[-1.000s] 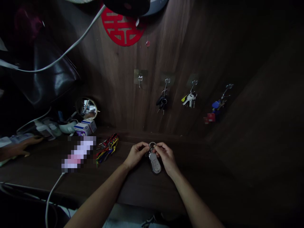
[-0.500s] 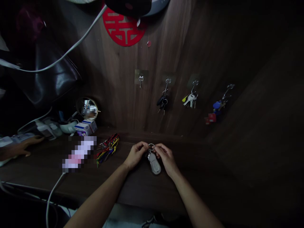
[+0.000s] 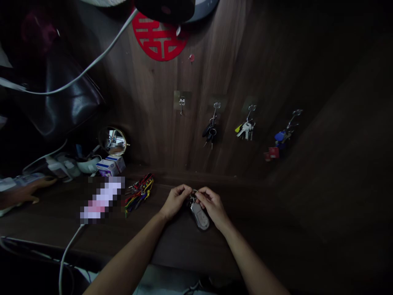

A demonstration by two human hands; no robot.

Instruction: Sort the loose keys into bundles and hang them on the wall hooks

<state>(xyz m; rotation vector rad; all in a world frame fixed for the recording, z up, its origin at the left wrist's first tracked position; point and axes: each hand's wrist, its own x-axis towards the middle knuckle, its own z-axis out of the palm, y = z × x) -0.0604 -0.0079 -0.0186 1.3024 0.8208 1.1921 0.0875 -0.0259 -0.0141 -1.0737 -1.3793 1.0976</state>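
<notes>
Low over the dark wooden surface, my left hand (image 3: 177, 200) pinches the left side of a metal key ring (image 3: 194, 191). The fingers of my right hand (image 3: 211, 203) are closed on the ring's right side, close to the left fingertips. From the ring hangs a grey key fob (image 3: 200, 216) in a clear-edged case, tilted down to the right. Something small and dark beside the fob's top is too dim to make out. Left of my hands lies a bundle of coloured cords with keys (image 3: 139, 194).
On the back panel a bare hook (image 3: 181, 105) is at left; black keys (image 3: 210, 130), silver keys (image 3: 246, 129) and a blue-tagged bunch (image 3: 281, 137) hang from other hooks. At left are a blurred-out phone-like object (image 3: 102, 200), small boxes (image 3: 110, 165), a round mirror (image 3: 113, 140) and a cable (image 3: 66, 250).
My right fingers have shifted slightly left over the ring, nearer the left fingertips. The key fob has swung a little down and right.
</notes>
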